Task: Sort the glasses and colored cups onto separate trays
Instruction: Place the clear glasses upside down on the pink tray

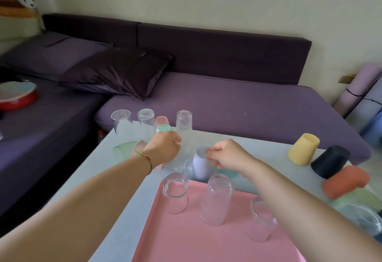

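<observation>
Item: tall clear glass (pixel 183 137), inverted on the pale tabletop (pixel 99 189), just beyond the pink tray (pixel 186 241). Judged rigid, smooth, breakable and fairly light; likely slippery on bare skin. Best taken around the mid-wall with fingers wrapped and thumb opposed, lifted straight up to clear its neighbours.

Left grip: the left hand (pixel 163 150) is curled against the near-left side of that glass, fingers bent round its wall. It looks closed on the glass, though motion blur hides the exact contact. A mint cup (pixel 164 128) sits just beyond the knuckles, a pink cup (pixel 162 120) behind that.

Right grip: the right hand (pixel 226 155) is loosely clenched with fingertips pinched together, holding nothing that can be made out. Just left of it and slightly below stands a pale lilac cup (pixel 199 164), ribbed, probably light plastic (touching or merely near cannot be told).

Already sorted: three clear glasses, inverted, on the pink tray nearer than both grips: (pixel 175 192), (pixel 217 199), (pixel 261 219).

Unsorted glasses: two more (pixel 122 121) and (pixel 146 123), beyond and left of the left grip.

Coloured cups, well right of the right grip: yellow cup (pixel 302 149), dark navy cup (pixel 330 161), terracotta cup (pixel 345 181).
</observation>
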